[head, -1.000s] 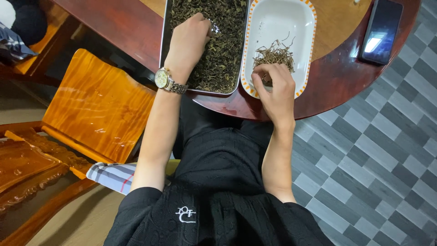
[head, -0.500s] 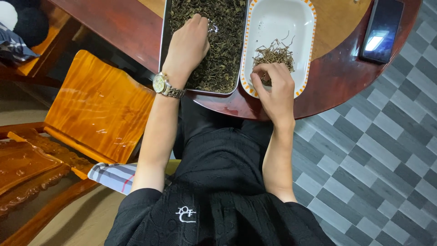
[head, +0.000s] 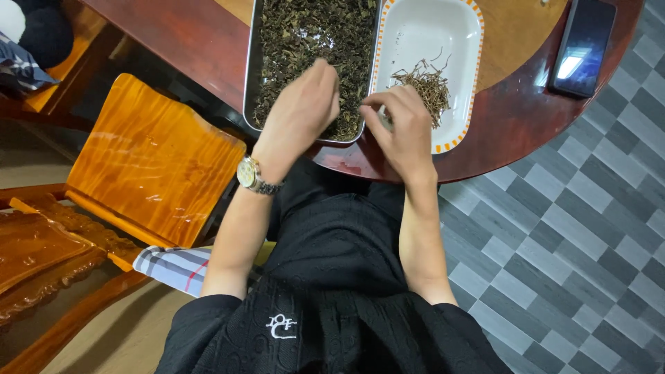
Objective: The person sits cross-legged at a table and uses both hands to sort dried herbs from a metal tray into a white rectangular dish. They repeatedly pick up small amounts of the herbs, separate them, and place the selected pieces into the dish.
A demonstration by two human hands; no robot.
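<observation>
Head view:
Left hand (head: 299, 111): fingers bunched low over the dried leaves (head: 312, 41) in the metal tray (head: 251, 69); grip hidden.
Right hand (head: 402, 128): fingertips pinched at the white dish's (head: 443, 28) near edge, beside the stems (head: 426, 86); contents unclear.
Doing it well: probably pinch lightly, lifting only stems.

White, orange-rimmed dish (head: 463, 41)

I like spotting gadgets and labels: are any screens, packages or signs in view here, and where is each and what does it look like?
Smartphone: flat on the round wooden table at its far right edge, right of the white dish; a dark rectangle, its screen showing a pale blue-white glare.
Embroidered emblem: small and white, on the person's black shirt.
No packages or signs show.
</observation>
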